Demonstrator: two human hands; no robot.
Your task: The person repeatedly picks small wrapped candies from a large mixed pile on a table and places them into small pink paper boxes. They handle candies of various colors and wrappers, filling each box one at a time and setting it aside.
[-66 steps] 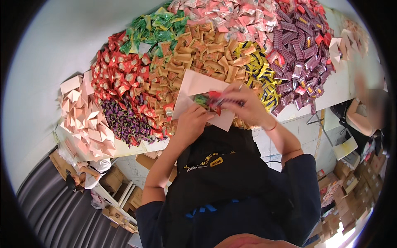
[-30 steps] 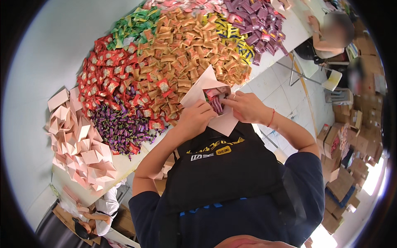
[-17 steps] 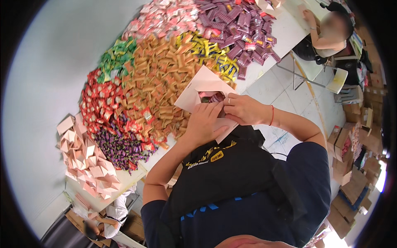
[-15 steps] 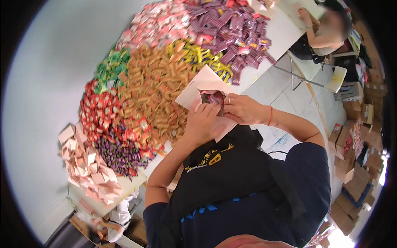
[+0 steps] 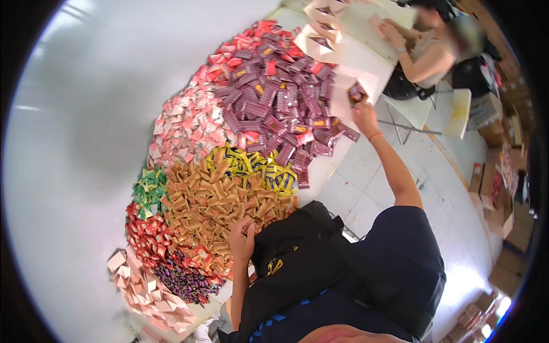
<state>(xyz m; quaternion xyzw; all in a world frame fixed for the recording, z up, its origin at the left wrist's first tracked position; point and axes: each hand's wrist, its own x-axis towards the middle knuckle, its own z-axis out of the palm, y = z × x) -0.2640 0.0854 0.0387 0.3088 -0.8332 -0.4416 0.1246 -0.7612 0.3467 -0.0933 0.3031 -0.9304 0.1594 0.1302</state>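
My right hand reaches out to the far right and grips the edge of a pale pink paper box. Through the dark opening in that box, wrapped sweets show. The box is held at the table's right edge, beside a pile of purple wrapped sweets. My left hand is low over the near edge of the brown wrapped sweets, its fingers loosely bent and apart. I see nothing in it.
Yellow, pink, green and red sweets lie heaped along the table. Folded pink boxes are piled at the near left; filled boxes stand at the far end. Another person sits at far right by a chair.
The box has moved from in front of my chest to the far right in my right hand. My left hand has let go of it and drawn back over the brown sweets. The view has shifted.
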